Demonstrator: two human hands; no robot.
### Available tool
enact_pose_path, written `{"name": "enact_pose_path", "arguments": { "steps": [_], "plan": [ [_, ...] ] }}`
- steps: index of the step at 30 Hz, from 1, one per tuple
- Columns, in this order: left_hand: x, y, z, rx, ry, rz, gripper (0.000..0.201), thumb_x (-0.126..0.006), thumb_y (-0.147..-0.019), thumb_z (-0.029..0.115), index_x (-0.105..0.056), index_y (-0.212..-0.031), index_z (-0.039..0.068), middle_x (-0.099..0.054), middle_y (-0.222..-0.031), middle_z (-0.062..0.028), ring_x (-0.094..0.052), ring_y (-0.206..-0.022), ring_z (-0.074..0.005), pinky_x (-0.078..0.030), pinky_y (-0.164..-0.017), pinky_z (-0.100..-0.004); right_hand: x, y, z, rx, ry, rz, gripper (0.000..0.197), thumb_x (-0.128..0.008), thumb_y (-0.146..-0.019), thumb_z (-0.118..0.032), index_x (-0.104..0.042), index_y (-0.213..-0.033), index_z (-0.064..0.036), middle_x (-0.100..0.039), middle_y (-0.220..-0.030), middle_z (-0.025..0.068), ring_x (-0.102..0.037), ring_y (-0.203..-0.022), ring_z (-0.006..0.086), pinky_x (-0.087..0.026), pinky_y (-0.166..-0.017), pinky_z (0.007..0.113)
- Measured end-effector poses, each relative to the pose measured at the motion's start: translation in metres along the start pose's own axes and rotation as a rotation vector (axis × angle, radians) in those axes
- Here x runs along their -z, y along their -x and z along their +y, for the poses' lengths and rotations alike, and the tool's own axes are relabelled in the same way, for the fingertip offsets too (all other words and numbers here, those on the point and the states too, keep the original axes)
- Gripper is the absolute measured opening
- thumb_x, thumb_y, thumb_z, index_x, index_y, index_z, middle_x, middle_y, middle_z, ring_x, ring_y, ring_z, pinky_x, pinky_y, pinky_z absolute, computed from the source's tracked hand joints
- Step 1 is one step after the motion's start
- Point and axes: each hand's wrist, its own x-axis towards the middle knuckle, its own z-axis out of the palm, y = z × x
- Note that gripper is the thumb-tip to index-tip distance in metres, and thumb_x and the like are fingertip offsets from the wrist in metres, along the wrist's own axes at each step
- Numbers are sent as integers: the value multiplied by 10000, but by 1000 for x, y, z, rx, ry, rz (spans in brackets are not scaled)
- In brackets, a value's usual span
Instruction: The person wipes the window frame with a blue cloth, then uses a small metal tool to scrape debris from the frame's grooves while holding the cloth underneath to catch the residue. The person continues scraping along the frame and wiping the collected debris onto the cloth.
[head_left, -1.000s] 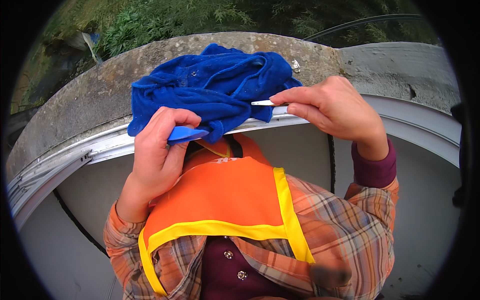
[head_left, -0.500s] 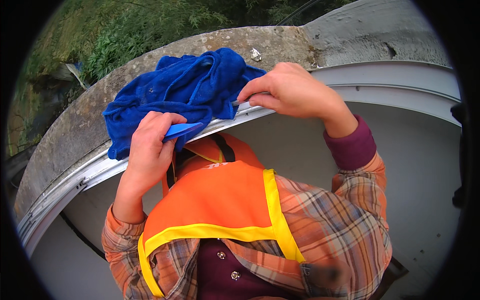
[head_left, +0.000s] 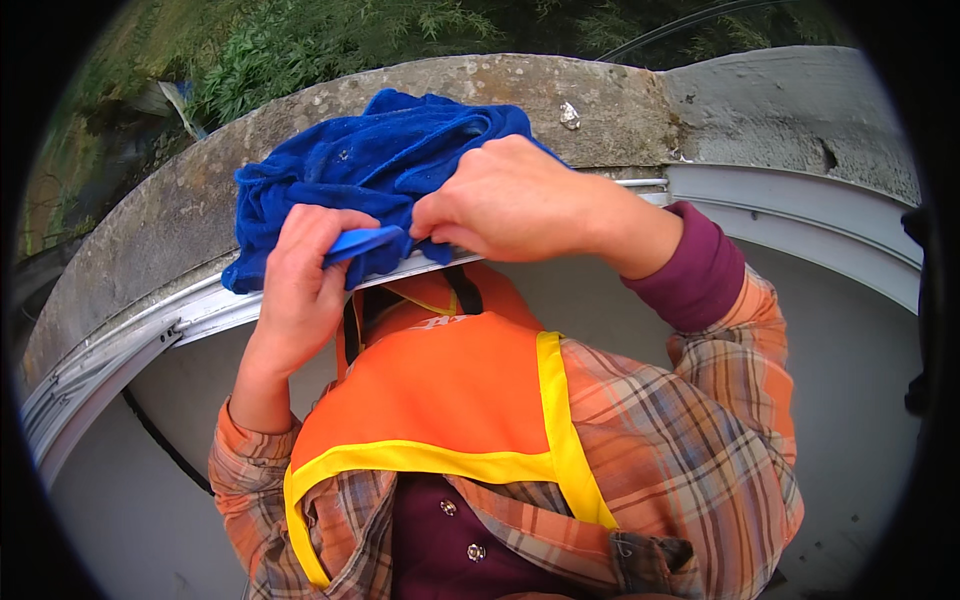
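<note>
A crumpled blue cloth point(head_left: 340, 150) lies over the stone ledge and the white window track. My left hand point(head_left: 305, 265) is closed around a flat, smooth blue plastic piece point(head_left: 365, 241), whose far end points right and meets a fold of the cloth. Close to that end, my right hand point(head_left: 510, 200) pinches the cloth's near edge between thumb and fingers, just above the track. Its other fingers are curled, and the back of the hand covers part of the cloth.
The white metal window track point(head_left: 215, 310) curves across under both hands. Beyond it runs the weathered stone ledge point(head_left: 620, 115) with a small crumpled silvery scrap point(head_left: 569, 116). Green plants point(head_left: 270, 65) grow outside. An orange apron point(head_left: 440, 390) on my body reaches close to the track.
My right hand has moved left along the track to the tip of the blue plastic piece. Cloth now gathers around that tip. The left hand keeps its grip.
</note>
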Motion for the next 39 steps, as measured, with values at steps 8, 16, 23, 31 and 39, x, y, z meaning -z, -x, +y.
{"name": "enact_pose_path", "arguments": {
  "steps": [8,16,23,31,39],
  "plan": [
    [94,17,-53,222,416,406,236,-561,-992,42,-607,-1219,-7,-627,-1058,-33,-639,-1008,-143,-475,-943,-287,-38,-85,-34,95,-24,117,194,-588,-928,-265,-677,-1048,-142,-692,-747,137,-679,-716,344,-517,-619,445],
    [169,31,-43,206,591,746,278,-570,-999,71,-581,-1265,-7,-644,-1143,-65,-617,-1026,-122,-492,-925,-249,-27,-85,-5,-104,-755,189,434,-657,-943,-267,-600,-1328,-75,-633,-737,56,-549,-665,111,-467,-649,278],
    [146,55,-24,277,11,160,227,-581,-900,-27,-619,-1121,12,-626,-955,-80,-591,-912,-182,-451,-838,-267,-5,-62,7,-135,-1035,295,358,-623,-984,-205,-636,-1267,14,-667,-1041,3,-579,-895,59,-491,-801,227],
    [115,74,-25,237,-587,-163,280,-627,-745,-64,-594,-994,59,-609,-838,-84,-562,-914,-273,-390,-814,-384,-1,-60,-22,78,-121,143,178,-649,-904,-162,-740,-1046,-107,-696,-753,104,-652,-622,268,-498,-563,349],
    [105,86,-41,273,-880,-70,138,-568,-764,-28,-520,-870,47,-569,-794,-107,-559,-840,-302,-425,-825,-402,1,-79,-30,128,100,-77,117,-669,-869,-148,-721,-969,-121,-676,-711,73,-656,-640,264,-497,-566,365]
  ]
}}
